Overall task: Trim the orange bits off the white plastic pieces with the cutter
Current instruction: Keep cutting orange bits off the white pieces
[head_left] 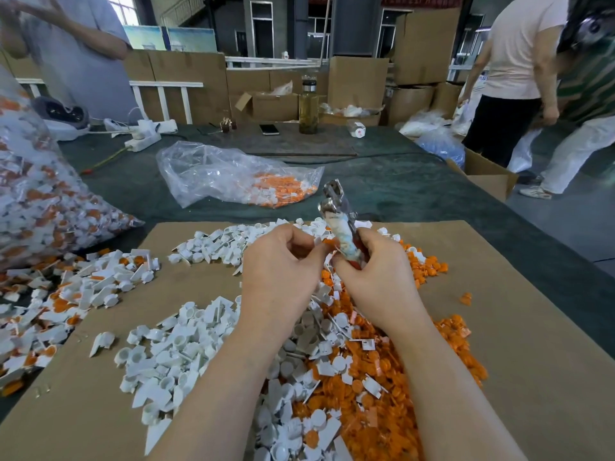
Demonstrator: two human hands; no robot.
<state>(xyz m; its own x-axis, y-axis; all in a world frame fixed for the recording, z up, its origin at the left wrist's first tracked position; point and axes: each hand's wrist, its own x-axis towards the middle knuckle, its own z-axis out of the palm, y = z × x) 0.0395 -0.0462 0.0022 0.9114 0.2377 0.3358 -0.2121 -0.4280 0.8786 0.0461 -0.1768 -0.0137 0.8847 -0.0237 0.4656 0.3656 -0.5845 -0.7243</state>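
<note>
So the whole job sits on a big cardboard sheet (pixel 499 327) laid over a dark green table (pixel 416 181), and I'll place everything off that sheet. Past its far edge there's a floppy clear bag (pixel 233 174) with orange and white parts inside, and off its left edge a much fuller bag (pixel 43 201). On the sheet itself: a pile of white plastic pieces (pixel 173 354) on the left half, a heap of orange bits (pixel 382 387) toward the middle-right.

Above the sheet's far-middle, the right hand (pixel 376 271) is wrapped around the taped handles of the cutter (pixel 339 221), whose long axis runs up and away, metal head pointing off toward the far bag. The left hand (pixel 283 264) pinches a small piece (pixel 327 242) right against the cutter handles. Looks orange and white, but it's mostly hidden by fingers, so don't quote me. That piece sits below the cutter's head, so it'd need to travel up along the tool to reach the blades.
</note>
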